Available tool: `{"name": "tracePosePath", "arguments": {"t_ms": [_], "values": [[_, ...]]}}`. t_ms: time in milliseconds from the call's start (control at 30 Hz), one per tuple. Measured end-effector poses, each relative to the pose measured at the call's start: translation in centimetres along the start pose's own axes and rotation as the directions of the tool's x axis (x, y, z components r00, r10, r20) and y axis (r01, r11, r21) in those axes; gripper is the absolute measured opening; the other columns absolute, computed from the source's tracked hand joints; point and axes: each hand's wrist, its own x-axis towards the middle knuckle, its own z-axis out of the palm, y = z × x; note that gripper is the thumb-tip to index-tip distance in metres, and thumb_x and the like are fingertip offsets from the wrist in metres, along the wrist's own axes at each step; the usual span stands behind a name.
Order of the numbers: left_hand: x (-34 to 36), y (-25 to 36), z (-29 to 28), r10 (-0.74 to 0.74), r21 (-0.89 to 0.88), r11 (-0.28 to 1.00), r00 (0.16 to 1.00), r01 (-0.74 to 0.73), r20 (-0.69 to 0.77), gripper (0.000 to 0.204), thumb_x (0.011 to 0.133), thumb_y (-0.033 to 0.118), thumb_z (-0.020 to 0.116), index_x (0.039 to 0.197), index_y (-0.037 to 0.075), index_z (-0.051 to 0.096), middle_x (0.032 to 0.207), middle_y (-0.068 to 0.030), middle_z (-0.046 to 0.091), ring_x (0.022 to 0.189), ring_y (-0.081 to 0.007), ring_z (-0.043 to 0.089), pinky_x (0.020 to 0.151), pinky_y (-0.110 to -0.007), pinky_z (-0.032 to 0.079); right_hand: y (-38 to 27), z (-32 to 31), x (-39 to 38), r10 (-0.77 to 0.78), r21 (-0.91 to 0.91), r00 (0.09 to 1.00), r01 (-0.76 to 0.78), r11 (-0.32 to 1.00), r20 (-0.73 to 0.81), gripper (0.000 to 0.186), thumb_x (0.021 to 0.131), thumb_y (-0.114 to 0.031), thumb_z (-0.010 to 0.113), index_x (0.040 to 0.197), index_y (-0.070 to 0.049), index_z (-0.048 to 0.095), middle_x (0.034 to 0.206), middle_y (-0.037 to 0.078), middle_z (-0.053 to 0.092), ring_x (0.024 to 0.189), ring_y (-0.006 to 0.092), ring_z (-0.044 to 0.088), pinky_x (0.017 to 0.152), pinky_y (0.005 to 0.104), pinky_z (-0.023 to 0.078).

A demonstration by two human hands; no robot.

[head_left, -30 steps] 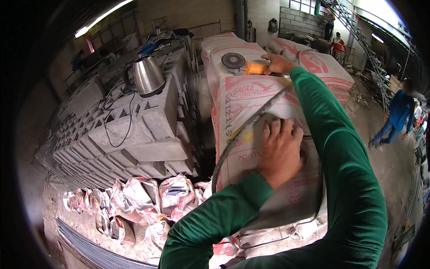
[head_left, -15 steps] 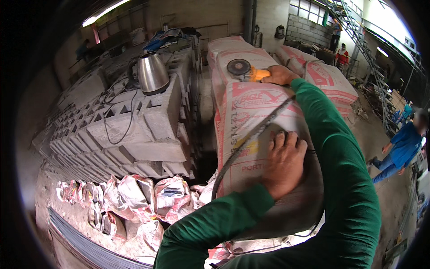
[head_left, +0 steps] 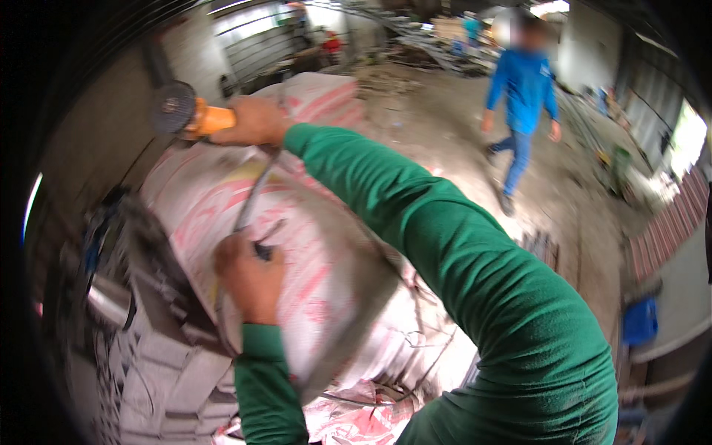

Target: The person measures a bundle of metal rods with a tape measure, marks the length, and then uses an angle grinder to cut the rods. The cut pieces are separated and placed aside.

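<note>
My right hand (head_left: 256, 122) is closed around the orange body of an angle grinder (head_left: 210, 119), held above the far end of the cement bags. Its dark round disc (head_left: 176, 107) points left. A thick grey cord (head_left: 256, 194) runs down from near my right wrist to my left hand (head_left: 250, 276). Closed over the nearer cement bag (head_left: 319, 252), my left hand appears to grip that cord. A small dark piece (head_left: 263, 252) with a thin tip sticks out of its fingers, too blurred to name.
Stacked hollow concrete blocks (head_left: 174, 386) stand at the lower left, with a steel kettle (head_left: 110, 302) beside them. A person in a blue shirt (head_left: 519, 93) walks on the floor to the right. A blue container (head_left: 640, 321) stands at the far right.
The view has swung right. My right hand has lifted the grinder off the bags. My left hand, earlier resting on the bag with fingers bent, has closed at the cord.
</note>
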Motion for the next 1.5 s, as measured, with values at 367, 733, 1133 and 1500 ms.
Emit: {"name": "tracePosePath", "arguments": {"t_ms": [367,733,1133,1500], "values": [[1.1,0.1,-1.9,0.107,0.187,0.976,0.993,-0.114,0.042,0.050,0.073,0.034,0.071,0.109,0.001,0.063,0.108,-0.0188,0.062,0.105,-0.0356,0.055,0.092,-0.046,0.041,-8.3,-29.3,-12.3,0.234,0.300,0.851,-0.095,0.949,-0.469,0.058,0.077,-0.052,0.066,0.097,0.002,0.065,0.074,0.017,0.068,0.067,0.0272,0.067,0.062,0.0391,0.051],[-21.1,34.3,-6.8,0.403,-0.885,0.143,0.790,0.443,0.461,0.090,0.078,0.038,0.072,0.141,-0.006,0.026,0.133,-0.0152,0.044,0.120,-0.0238,0.047,0.102,-0.036,0.034,-12.9,-37.9,-52.8,0.607,0.406,0.580,-0.451,0.795,-0.543,0.061,0.064,-0.043,0.078,0.097,0.003,0.056,0.090,0.024,0.062,0.087,0.0362,0.062,0.076,0.0423,0.048],[-46.2,47.1,-13.8,0.689,-0.324,0.193,0.107,0.926,0.717,0.070,0.060,0.013,0.078,0.120,0.000,0.045,0.105,-0.0048,0.055,0.092,-0.0142,0.054,0.085,-0.028,0.045,-26.8,-34.6,-83.4,0.939,0.742,0.166,-0.578,0.339,-0.300,0.054,0.072,-0.034,0.073,0.108,0.001,0.052,0.096,0.011,0.058,0.090,0.0229,0.056,0.080,0.0352,0.045],[-49.0,50.2,-19.0,0.823,-0.264,0.311,-0.120,0.913,0.555,0.067,0.062,0.030,0.082,0.113,0.003,0.048,0.092,-0.0056,0.057,0.085,-0.0162,0.057,0.077,-0.029,0.048,-33.0,-39.2,-89.3,0.946,0.923,0.288,-0.303,0.238,-0.150,0.055,0.076,-0.021,0.069,0.124,-0.003,0.047,0.103,0.003,0.055,0.096,0.0132,0.050,0.086,0.0291,0.043]]}}
